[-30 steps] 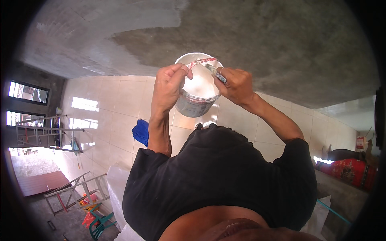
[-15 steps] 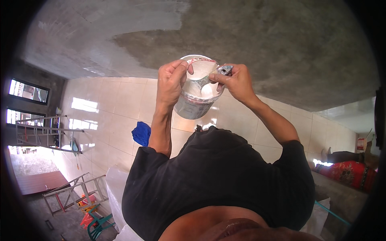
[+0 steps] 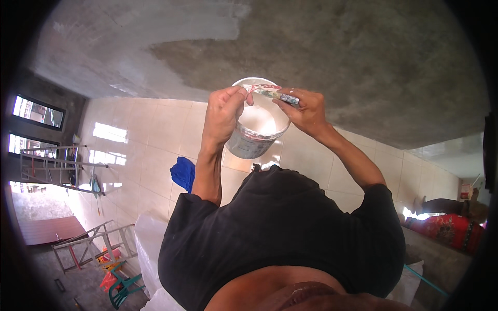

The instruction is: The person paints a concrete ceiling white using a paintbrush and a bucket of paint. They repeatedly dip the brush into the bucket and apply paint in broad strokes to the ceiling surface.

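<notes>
My left hand (image 3: 225, 111) pinches one end of a curved red-and-white, paint-marked band (image 3: 262, 88) spanning the top of a grey-white plastic bucket (image 3: 249, 145). My right hand (image 3: 306, 111) grips a flat paint-spattered brush (image 3: 285, 97) by its handle, held over the bucket just under the band, at its right side. The brush's tip is partly hidden by the band. White paint (image 3: 262, 119) shows inside the bucket, which stands in front of me at the foot of a concrete wall (image 3: 321, 57) with a lighter coated patch.
Tiled floor (image 3: 145, 119) runs below the wall. At left are a metal ladder (image 3: 57, 166), another metal frame (image 3: 93, 249), a green chair (image 3: 122, 287) and windows (image 3: 39, 111). A blue cloth (image 3: 181, 171) and plastic sheet (image 3: 148, 259) lie near me; red patterned fabric (image 3: 438, 228) lies right.
The bucket and both hands appear lower in the picture. The brush was turned broad side up half a second ago and is now more edge-on, lying nearer the band.
</notes>
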`<state>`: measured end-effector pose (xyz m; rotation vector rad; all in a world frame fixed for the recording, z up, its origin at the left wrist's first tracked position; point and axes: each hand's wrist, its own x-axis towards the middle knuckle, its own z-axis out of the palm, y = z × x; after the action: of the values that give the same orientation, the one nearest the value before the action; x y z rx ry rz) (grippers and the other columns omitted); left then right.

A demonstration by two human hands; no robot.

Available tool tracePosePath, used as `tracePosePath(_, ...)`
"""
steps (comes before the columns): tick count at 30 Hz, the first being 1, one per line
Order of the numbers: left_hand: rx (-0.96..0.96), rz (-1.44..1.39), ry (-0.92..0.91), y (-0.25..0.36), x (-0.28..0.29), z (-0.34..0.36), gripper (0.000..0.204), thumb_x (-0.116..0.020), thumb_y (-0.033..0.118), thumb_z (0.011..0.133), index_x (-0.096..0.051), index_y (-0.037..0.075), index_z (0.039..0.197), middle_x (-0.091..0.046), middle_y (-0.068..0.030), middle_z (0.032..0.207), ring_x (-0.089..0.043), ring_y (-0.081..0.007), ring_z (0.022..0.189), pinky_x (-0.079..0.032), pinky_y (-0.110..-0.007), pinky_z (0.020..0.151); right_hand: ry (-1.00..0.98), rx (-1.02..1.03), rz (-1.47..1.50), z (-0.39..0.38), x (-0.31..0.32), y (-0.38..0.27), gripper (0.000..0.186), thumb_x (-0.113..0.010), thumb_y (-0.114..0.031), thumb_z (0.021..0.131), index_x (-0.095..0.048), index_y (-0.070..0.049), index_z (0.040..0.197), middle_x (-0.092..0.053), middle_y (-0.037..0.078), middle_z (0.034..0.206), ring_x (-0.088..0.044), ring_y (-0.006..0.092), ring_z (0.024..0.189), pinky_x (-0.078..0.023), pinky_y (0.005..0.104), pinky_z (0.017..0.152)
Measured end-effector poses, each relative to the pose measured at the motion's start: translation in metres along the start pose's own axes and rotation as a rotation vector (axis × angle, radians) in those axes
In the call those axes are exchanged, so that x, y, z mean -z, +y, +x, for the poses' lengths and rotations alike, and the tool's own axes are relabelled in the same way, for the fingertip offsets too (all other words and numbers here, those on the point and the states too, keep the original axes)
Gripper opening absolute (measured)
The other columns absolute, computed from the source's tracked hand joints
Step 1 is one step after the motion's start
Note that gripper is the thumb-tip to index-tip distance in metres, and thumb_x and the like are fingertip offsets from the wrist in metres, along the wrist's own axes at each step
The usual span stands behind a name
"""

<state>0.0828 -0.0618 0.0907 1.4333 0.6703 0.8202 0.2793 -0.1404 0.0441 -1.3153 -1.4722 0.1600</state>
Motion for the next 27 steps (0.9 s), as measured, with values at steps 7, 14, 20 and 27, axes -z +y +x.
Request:
tracePosePath(7,0.047,0.047,-0.022,0.003,0.003,-0.004,0.028,-0.052,0.019,0.092,-0.062,0.002,0.072,-0.04,0.0087,0.054,-0.03,-0.0006,0.05,-0.021,-0.022,0.047,0.055,0.306,-0.355,-0.01,-0.007,-0.002,0.013,-0.077,-0.013,0.072,-0.071,-0.005,0.081,-0.065,0.008,0.065,-0.06,0.0225,0.051,-0.044,0.0322,0.046)
tracePosePath(14,-0.04,0.057,0.022,-0.008,0.0,0.002,0.028,-0.052,0.025,0.094,-0.061,0.005,0.075,-0.035,0.0099,0.05,-0.025,-0.0011,0.044,-0.017,-0.022,0.041,0.135,0.034,-0.037,-0.013,0.0,-0.014,0.013,-0.077,-0.014,0.075,-0.072,-0.004,0.081,-0.068,0.009,0.065,-0.06,0.0164,0.049,-0.044,0.0301,0.046)
tracePosePath(20,-0.054,0.029,0.034,-0.01,-0.001,0.003,0.028,-0.052,0.023,0.094,-0.061,0.005,0.074,-0.034,0.0104,0.052,-0.025,-0.001,0.046,-0.017,-0.022,0.043,-0.047,-0.513,0.433,-0.009,0.011,-0.02,0.016,-0.076,-0.012,0.077,-0.071,0.003,0.08,-0.07,0.008,0.068,-0.062,0.0099,0.055,-0.046,0.0262,0.051)
tracePosePath(27,-0.054,0.02,0.046,-0.011,-0.003,0.003,0.027,-0.051,0.023,0.094,-0.06,0.006,0.075,-0.032,0.0109,0.051,-0.023,-0.0003,0.044,-0.015,-0.021,0.041,-0.06,-0.541,0.43,-0.006,0.014,-0.016,0.017,-0.075,-0.012,0.077,-0.071,0.003,0.081,-0.068,0.007,0.066,-0.062,0.0107,0.055,-0.046,0.0261,0.052)
